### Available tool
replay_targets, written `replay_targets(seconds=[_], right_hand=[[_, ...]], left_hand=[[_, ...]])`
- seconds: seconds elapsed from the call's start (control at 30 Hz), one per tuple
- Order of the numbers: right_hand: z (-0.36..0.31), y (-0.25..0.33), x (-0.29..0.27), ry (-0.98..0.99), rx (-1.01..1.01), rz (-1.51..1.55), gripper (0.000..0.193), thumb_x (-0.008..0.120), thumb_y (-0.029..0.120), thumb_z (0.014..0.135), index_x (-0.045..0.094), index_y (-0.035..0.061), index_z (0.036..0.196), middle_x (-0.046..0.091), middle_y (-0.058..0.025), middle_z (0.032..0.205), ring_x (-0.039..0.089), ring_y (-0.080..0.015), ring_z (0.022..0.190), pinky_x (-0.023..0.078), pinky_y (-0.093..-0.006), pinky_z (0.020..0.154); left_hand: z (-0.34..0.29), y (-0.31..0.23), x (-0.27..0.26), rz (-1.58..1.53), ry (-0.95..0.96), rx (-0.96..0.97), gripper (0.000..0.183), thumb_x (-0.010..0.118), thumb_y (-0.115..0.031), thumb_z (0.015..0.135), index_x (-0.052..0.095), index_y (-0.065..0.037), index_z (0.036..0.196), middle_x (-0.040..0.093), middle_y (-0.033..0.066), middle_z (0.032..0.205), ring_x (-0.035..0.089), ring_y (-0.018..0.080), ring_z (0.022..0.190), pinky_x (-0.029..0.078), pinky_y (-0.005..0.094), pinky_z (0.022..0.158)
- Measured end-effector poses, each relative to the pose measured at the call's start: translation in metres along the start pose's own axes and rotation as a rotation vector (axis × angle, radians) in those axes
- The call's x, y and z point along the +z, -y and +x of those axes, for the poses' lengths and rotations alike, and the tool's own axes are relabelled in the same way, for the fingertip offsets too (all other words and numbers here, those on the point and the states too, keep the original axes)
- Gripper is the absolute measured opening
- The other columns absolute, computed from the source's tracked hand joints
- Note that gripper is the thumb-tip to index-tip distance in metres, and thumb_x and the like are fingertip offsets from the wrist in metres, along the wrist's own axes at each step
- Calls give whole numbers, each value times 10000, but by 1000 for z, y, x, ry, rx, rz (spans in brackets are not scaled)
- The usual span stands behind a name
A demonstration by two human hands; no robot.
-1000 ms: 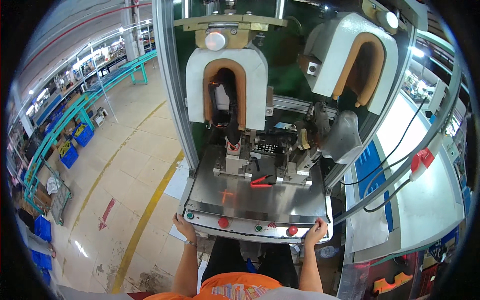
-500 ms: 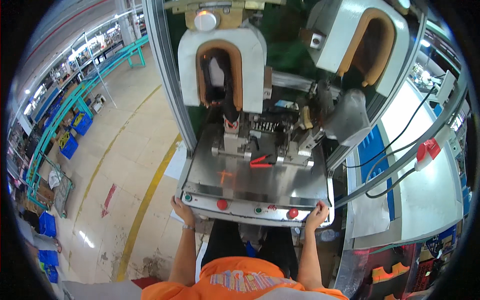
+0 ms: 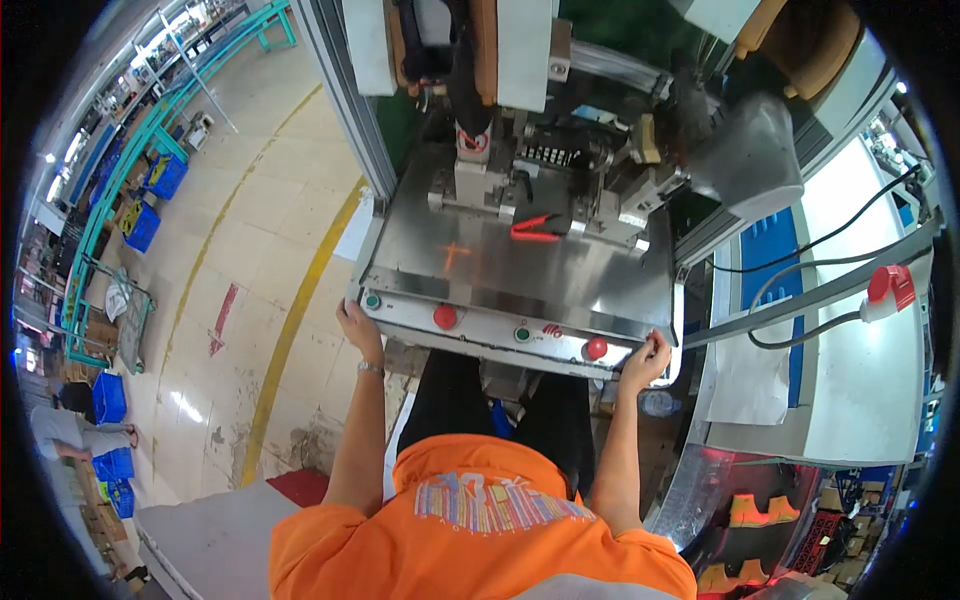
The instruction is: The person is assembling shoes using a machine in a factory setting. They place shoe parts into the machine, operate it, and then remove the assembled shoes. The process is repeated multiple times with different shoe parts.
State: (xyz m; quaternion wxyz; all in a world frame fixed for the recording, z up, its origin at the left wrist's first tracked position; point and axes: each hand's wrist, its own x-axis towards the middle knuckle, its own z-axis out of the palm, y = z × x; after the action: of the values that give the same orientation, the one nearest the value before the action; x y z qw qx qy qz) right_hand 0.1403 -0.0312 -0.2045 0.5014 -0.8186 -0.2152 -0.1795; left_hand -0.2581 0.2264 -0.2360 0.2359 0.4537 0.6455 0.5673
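In front of me stands a machine with a steel worktop [image 3: 560, 275] and a white front panel [image 3: 480, 330] carrying red and green buttons. My left hand [image 3: 361, 335] rests at the panel's left end, beside a green button [image 3: 373, 301], its fingers stretched along the corner. At the right end, right of a red button [image 3: 596, 348], my right hand [image 3: 645, 364] touches the panel with its fingers curled in; what they may hold is hidden. Red-handled snips [image 3: 535, 229] lie on the worktop. Behind them a dark shoe upper [image 3: 468, 90] sits on the left station, within a tan pad [image 3: 484, 45].
A grey metal form [image 3: 750, 160] stands at the right station, below another tan pad [image 3: 800, 45]. A red plug [image 3: 889, 287] and cables hang on the right. Tan boots [image 3: 763, 511] stand at lower right. Blue crates [image 3: 140, 226] line the left side; a person [image 3: 75, 425] bends there.
The view has tilted down, so the machine sits higher in the picture and more of my shirt shows. Both hands stay at the panel's ends. The snips have not moved on the worktop.
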Motion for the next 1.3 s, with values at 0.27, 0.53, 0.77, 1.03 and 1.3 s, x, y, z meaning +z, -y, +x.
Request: replay_targets(seconds=[0.27,0.53,0.77,1.03,1.3], right_hand=[[-1,-13,5,-12,-19,10,151,522,72,828,605,-6,928,601,-140,908,542,-271,860,411,-351,793],[-8,24,-30,23,-181,50,193,514,-38,784,583,10,958,545,-92,936,491,-215,858,408,-309,755],[-63,56,-144,1506,413,125,116,579,109,841,599,26,919,592,-20,766,524,-81,688,426,-233,622],[-94,65,-159,1283,512,22,292,649,200,801,564,54,1038,608,-35,807,539,-92,705,434,-246,620],[-110,34,-175,681,621,-113,336,604,56,694,557,63,1027,510,-47,722,529,-164,640,444,-279,618]], left_hand=[[6,4,3,175,-3,87,424,546,-240,859,478,78,1131,526,237,1112,507,339,1044,391,372,886],[-30,-61,-36,323,112,621,345,540,-133,863,461,67,1132,513,207,1109,514,295,1010,389,331,889],[-123,-90,-119,290,1493,-143,248,546,-172,868,581,-7,1050,637,117,932,601,180,822,469,297,736],[-148,-70,-80,419,1593,-70,179,559,-193,854,600,-21,886,619,102,769,591,206,714,455,322,615],[-168,-36,-20,451,1384,548,182,529,-221,856,563,-42,872,607,135,804,582,309,747,452,376,658]])
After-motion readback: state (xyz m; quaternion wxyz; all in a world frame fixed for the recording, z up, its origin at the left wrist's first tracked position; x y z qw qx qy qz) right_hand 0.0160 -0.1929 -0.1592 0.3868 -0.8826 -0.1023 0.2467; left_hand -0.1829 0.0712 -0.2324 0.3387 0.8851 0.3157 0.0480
